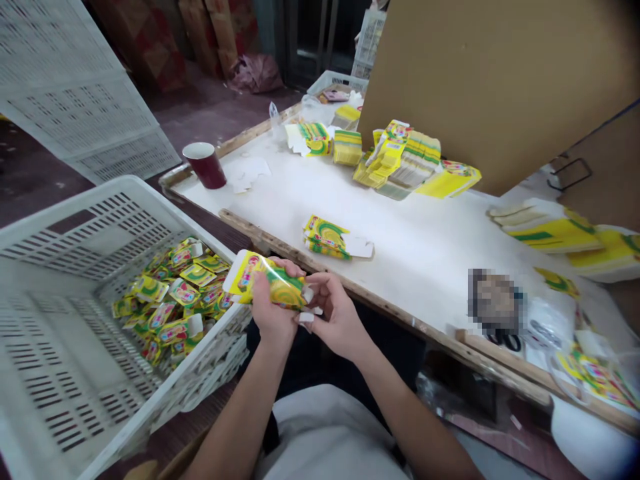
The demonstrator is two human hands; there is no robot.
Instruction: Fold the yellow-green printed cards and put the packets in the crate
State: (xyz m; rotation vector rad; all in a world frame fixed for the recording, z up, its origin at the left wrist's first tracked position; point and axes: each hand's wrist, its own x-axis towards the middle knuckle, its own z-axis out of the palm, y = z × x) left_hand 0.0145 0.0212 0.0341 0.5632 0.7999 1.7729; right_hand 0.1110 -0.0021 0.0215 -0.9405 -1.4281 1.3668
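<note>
My left hand (274, 308) is wrapped round a small yellow and green printed carton (270, 280), held over the table's near edge. A white flap stands out at the carton's left end. At its right end, the fingers of my right hand (336, 317) are closed on the small white end flaps (309, 315). Just beyond my hands, another yellow carton (327, 238) lies on the white tabletop (400, 250) with a white flap pointing right. To the left, a white plastic crate (125, 190) contains many small yellow cartons (183, 293).
A dark red mug (205, 167) stands at the table's left corner beside white paper scraps (247, 173). Stacks of flat yellow cartons (407, 160) lie at the back. Scissors (505, 339) and a clear plastic bag (550, 320) are at right. Wooden strips (280, 243) border the table.
</note>
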